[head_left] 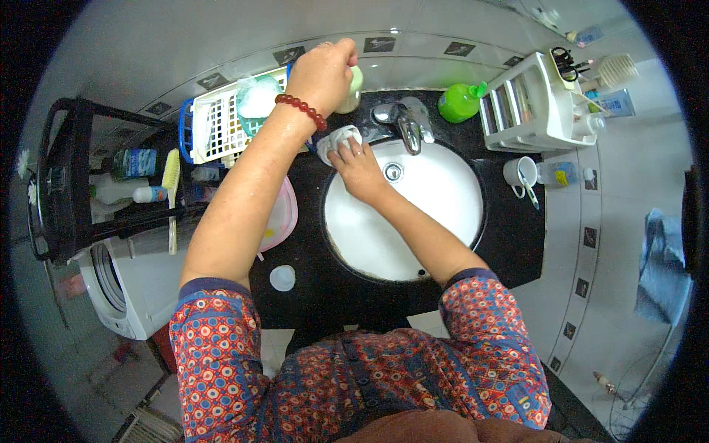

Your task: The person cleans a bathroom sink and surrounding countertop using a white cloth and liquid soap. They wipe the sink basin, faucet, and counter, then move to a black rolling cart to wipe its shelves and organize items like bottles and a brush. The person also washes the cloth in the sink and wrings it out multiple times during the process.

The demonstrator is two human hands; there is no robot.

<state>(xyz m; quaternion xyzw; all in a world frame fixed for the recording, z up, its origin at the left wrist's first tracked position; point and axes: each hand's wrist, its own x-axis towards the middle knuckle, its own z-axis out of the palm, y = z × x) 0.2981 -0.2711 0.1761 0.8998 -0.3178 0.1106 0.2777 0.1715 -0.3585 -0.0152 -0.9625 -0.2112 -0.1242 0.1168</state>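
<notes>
My left hand, with a red bead bracelet at the wrist, is raised near the back wall with its fingers curled. A pale green bottle-like container shows partly behind it; I cannot tell whether the hand grips it. On the black counter, at the basin's back left rim, my right hand presses its fingers on a crumpled white cloth. The white oval basin lies under my right forearm. Close by on the right of the cloth stands the chrome faucet.
A white and blue basket stands at the left, partly behind my left forearm. A pink basin and small translucent cup are nearer. Rightward are a green pump bottle, white drawer organizer, white mug and clear bottle.
</notes>
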